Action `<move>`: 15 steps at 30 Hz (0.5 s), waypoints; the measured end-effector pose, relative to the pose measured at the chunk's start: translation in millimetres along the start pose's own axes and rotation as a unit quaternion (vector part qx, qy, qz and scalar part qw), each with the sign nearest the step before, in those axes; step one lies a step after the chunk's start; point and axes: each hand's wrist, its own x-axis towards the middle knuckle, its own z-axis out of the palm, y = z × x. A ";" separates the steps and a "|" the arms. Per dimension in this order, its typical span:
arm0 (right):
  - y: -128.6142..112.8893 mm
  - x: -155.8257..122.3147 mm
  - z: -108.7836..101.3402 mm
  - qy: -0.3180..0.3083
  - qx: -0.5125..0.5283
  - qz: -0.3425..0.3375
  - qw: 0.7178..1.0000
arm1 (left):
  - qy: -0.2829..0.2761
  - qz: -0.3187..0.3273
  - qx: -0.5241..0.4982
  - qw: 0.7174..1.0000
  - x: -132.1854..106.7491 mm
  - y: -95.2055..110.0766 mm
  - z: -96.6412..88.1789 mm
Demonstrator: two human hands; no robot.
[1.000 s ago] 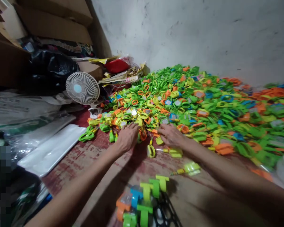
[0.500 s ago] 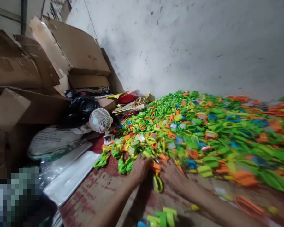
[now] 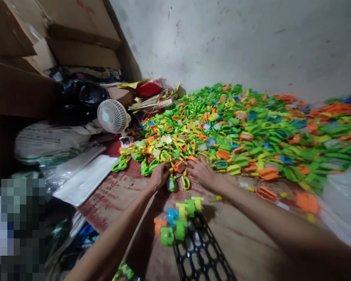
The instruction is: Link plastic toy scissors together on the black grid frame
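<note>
Green, yellow, orange and blue plastic wristband-shaped pieces [image 3: 236, 128] lie heaped on the worn red-brown counter [image 3: 111, 199]. At their near edge, the left hand [image 3: 159, 175] has curled fingers, any grip hidden; the right hand [image 3: 203, 173] has fingers outspread. Nearer stands a black lattice tray [image 3: 199, 249].

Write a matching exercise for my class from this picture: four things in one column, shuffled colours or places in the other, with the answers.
Things
1. Fan
2. Grid tray
3. Left hand
4. Cardboard boxes

Descriptions
A. Black, with rows of holes
B. Brown, at upper left
C. At the near edge of the colourful pile
D. White, with a round grille

Pairs: 1-D, 2-A, 3-C, 4-B
</note>
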 end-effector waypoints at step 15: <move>-20.8 -96.4 -35.0 0.191 0.195 0.179 0.945 | 0.121 -0.061 -0.349 0.927 -107.7 -0.2 -39.4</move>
